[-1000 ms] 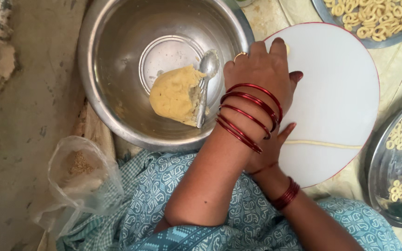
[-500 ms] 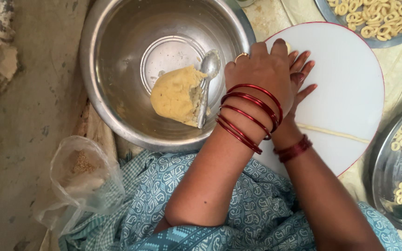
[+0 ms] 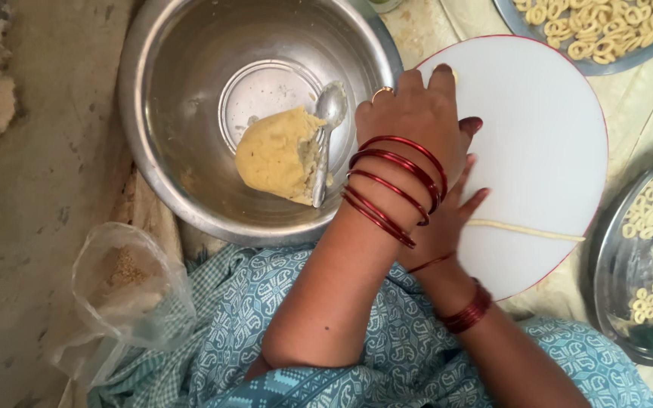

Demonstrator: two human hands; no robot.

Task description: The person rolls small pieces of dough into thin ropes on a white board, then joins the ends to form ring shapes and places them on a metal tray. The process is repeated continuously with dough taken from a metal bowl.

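My left hand (image 3: 410,121), wearing red bangles and a ring, lies flat on the near left part of a round white board (image 3: 538,136). My right hand (image 3: 451,219) lies flat under the left wrist with its fingers spread. Its palm rests on the left end of a thin dough rope (image 3: 527,230) that runs to the right across the board. Left of the board stands a steel bowl (image 3: 145,174) holding a yellow dough lump (image 3: 273,155) and a spoon (image 3: 326,128).
A steel tray (image 3: 591,68) of small dough rings sits at the top right. Another tray (image 3: 614,287) of rings is at the right edge. A crumpled plastic bag (image 3: 122,295) with some grains lies on the floor at the lower left, beside my blue patterned clothing.
My right hand slid forward under the left hand, then drew back toward my body. The left hand stayed nearly in place. The dough rope still lies across the board.
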